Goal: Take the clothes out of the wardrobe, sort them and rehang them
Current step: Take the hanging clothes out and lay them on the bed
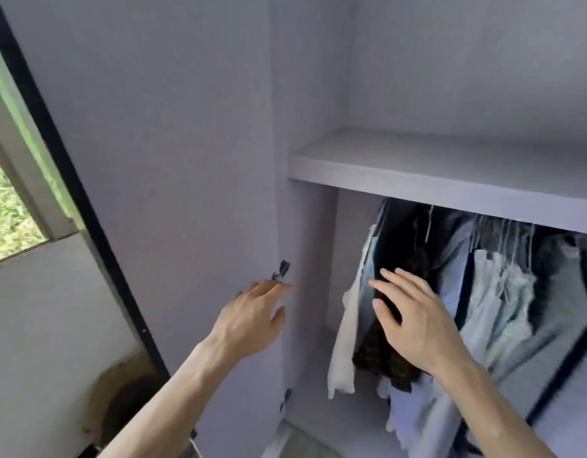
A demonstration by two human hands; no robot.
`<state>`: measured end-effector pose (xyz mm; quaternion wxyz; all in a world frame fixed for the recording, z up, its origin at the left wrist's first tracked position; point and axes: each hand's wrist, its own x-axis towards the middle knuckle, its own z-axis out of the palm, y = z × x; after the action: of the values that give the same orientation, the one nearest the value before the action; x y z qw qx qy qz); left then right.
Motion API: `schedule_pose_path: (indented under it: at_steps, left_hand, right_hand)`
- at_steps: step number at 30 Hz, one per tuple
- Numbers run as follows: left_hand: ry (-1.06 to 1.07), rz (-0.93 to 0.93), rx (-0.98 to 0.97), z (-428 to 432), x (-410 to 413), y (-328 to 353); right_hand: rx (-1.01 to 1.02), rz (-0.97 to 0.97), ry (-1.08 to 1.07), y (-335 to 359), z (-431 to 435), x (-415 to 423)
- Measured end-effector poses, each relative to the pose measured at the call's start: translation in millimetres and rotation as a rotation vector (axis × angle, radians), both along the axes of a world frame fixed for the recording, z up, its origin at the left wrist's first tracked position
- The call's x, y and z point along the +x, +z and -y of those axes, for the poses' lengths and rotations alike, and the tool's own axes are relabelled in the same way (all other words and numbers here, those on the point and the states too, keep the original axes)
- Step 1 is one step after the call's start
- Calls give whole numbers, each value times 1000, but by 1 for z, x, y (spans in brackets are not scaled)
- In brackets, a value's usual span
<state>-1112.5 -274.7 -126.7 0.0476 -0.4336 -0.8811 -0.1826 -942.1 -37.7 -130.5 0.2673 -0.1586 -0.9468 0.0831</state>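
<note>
The pale lilac wardrobe stands open, with its door (173, 160) swung out to the left. Under a shelf (417, 163) several clothes hang close together: a cream garment (343, 352) at the left, a dark checked piece (384, 361), then white and light blue shirts (497, 292). My left hand (252, 319) reaches toward the door's hinge edge with relaxed fingers and holds nothing. My right hand (414, 319) is spread, fingers straight, in front of the leftmost hanging clothes; whether it touches them I cannot tell.
A metal hinge (282, 269) sits on the door just above my left hand, and another hinge (285, 399) sits lower down. A window (8, 206) with greenery outside is at the far left. A brown rounded object (120, 398) stands low by the wall.
</note>
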Motion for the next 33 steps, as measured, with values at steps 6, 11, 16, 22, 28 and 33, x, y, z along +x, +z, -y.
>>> schedule_pose_path:
  at_steps: [6,11,16,22,28,33]
  left_hand:
    - [-89,110,-4,-99,-26,5]
    - [-71,317,44,-173,-55,-2]
    - [-4,540,72,-239,-84,-23]
    - [84,698,77,-303,-105,-53]
    - [88,734,86,-347,-108,-57]
    - [56,816,88,-366,-109,-55]
  right_hand:
    - [107,-48,-237,40,-88,-7]
    - [307,-168,-425,71,-162,-51]
    - [489,-329,-471,53,-213,-96]
    - [649,-521,-531,37,-234,-120]
    - [765,-646,-554,31,-244,-129]
    - [813,-678,-545,30,-248,-132]
